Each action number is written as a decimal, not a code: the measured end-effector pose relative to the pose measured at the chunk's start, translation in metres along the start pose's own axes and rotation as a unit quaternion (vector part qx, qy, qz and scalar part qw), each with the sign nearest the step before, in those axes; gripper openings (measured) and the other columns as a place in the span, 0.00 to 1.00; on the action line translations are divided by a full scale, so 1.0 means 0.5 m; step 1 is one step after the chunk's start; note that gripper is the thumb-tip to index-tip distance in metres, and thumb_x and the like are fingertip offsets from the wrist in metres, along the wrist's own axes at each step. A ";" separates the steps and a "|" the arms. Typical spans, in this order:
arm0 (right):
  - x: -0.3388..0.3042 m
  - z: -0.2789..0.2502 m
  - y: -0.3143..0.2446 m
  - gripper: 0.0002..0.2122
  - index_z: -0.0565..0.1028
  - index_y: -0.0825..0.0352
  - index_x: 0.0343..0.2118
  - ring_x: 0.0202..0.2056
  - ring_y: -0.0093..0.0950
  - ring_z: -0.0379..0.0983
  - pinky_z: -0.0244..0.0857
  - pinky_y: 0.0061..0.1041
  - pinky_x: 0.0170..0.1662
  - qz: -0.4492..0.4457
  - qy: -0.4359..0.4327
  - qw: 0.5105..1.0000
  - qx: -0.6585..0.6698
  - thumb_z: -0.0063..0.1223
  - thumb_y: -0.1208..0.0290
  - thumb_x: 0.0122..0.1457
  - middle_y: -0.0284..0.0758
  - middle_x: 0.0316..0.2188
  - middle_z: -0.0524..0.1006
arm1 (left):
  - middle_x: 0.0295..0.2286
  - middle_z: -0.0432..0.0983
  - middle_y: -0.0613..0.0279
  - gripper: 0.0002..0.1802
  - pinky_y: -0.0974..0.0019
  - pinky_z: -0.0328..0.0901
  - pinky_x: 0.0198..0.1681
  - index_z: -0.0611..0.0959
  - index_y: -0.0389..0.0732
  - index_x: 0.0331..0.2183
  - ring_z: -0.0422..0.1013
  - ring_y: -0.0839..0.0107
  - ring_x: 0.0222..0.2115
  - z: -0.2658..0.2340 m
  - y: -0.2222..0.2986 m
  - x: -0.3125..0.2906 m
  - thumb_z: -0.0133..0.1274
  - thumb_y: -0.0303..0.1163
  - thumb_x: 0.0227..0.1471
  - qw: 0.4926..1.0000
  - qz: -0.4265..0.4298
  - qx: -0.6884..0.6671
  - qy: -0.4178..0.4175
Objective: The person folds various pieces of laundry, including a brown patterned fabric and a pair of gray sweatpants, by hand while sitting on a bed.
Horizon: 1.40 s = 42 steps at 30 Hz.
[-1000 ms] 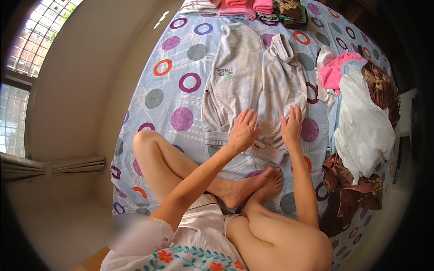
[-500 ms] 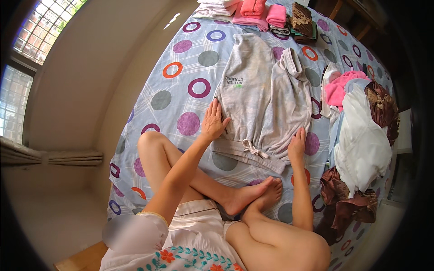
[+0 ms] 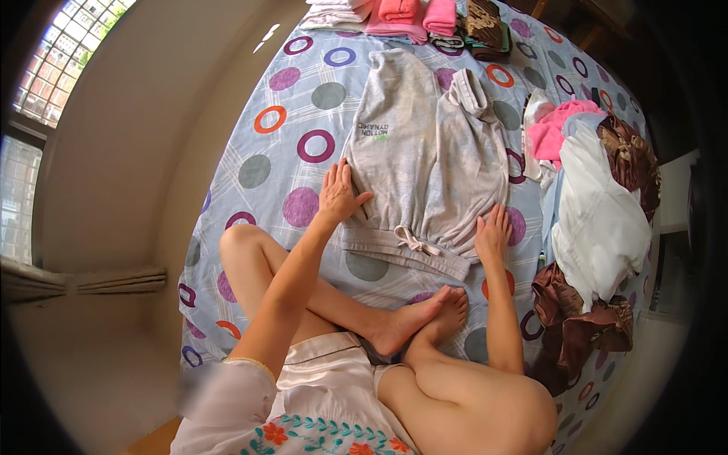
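Observation:
Spread on the bed in front of me lies a pair of light grey sweatpants (image 3: 425, 167), waistband toward me and legs pointing away. A pale drawstring (image 3: 415, 241) is tied at the waistband, and a small print marks the left leg. My left hand (image 3: 340, 193) rests flat on the left edge of the pants, fingers stretched and thumb apart. On the opposite edge, near the waistband, my right hand (image 3: 494, 232) lies with its fingers extended over the cloth. Neither hand grips anything. The right leg's cuff is bunched at the far end.
Folded white clothes (image 3: 334, 15), pink towels (image 3: 413, 14) and a folded brown patterned cloth (image 3: 484, 26) sit along the far side. To the right, a loose heap holds a white garment (image 3: 599, 212), a pink cloth (image 3: 557, 136) and brown satin cloth (image 3: 584, 322). My crossed legs are nearest.
The view has shifted slightly, moving the scene left and up. My right hand's fingers have spread a little on the pants' edge; my left hand stays at the other edge.

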State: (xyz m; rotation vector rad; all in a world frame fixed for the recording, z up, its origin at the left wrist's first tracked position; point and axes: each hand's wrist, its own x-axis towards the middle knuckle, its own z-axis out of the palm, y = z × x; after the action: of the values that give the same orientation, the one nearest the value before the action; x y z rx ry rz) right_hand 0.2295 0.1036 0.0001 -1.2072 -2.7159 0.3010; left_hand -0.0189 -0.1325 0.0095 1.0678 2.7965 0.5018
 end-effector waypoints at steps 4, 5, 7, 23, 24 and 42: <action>-0.001 -0.006 0.060 0.23 0.59 0.76 0.49 0.52 0.45 0.53 0.46 0.36 0.54 0.071 0.068 0.992 0.080 0.42 0.65 0.54 0.52 0.49 0.59 | 0.54 0.47 0.47 0.46 0.55 0.39 0.57 0.54 0.33 0.53 0.40 0.51 0.56 -0.008 0.011 -0.009 0.48 0.55 0.42 0.997 -0.053 0.051 0.031; -0.012 -0.018 0.053 0.22 0.60 0.76 0.48 0.50 0.45 0.56 0.49 0.36 0.52 0.074 0.075 0.989 0.100 0.44 0.66 0.53 0.52 0.47 0.61 | 0.54 0.47 0.47 0.45 0.55 0.38 0.57 0.54 0.33 0.53 0.40 0.52 0.56 -0.007 0.020 -0.022 0.48 0.54 0.43 0.998 -0.023 0.048 0.044; -0.040 -0.028 0.061 0.20 0.64 0.74 0.44 0.42 0.44 0.63 0.57 0.35 0.46 0.093 0.077 0.980 0.160 0.48 0.67 0.50 0.49 0.41 0.67 | 0.54 0.46 0.47 0.42 0.55 0.37 0.57 0.54 0.33 0.53 0.39 0.52 0.57 -0.010 0.053 -0.063 0.47 0.51 0.45 0.997 0.043 0.036 0.062; -0.066 -0.135 -0.072 0.07 0.66 0.69 0.29 0.15 0.17 0.62 0.57 0.15 0.15 0.240 -0.082 0.733 0.630 0.48 0.80 0.44 0.30 0.20 0.68 | 0.53 0.45 0.42 0.57 0.54 0.39 0.57 0.49 0.32 0.54 0.43 0.49 0.55 0.015 0.342 -0.191 0.61 0.49 0.29 0.973 0.165 -0.093 -0.135; -0.062 -0.148 -0.085 0.07 0.66 0.69 0.28 0.15 0.16 0.62 0.57 0.16 0.15 0.225 -0.081 0.721 0.650 0.48 0.80 0.44 0.30 0.20 0.68 | 0.54 0.44 0.43 0.57 0.54 0.38 0.57 0.48 0.33 0.54 0.42 0.49 0.55 0.003 0.361 -0.190 0.61 0.49 0.29 0.970 0.147 -0.116 -0.152; 0.144 -0.079 -0.051 0.39 0.56 0.73 0.50 0.46 0.38 0.61 0.60 0.31 0.45 0.127 -0.014 0.916 0.381 0.61 0.55 0.39 0.48 0.46 0.61 | 0.27 0.71 0.44 0.28 0.63 0.61 0.32 0.66 0.42 0.49 0.69 0.54 0.28 -0.233 0.217 -0.235 0.51 0.25 0.42 0.832 0.187 -0.297 -0.429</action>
State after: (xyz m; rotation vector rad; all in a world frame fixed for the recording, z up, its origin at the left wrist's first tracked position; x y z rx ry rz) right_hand 0.1722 0.1450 0.0489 -1.2691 -2.0745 1.2654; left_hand 0.1122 -0.1655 0.1539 1.2491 1.5104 0.6492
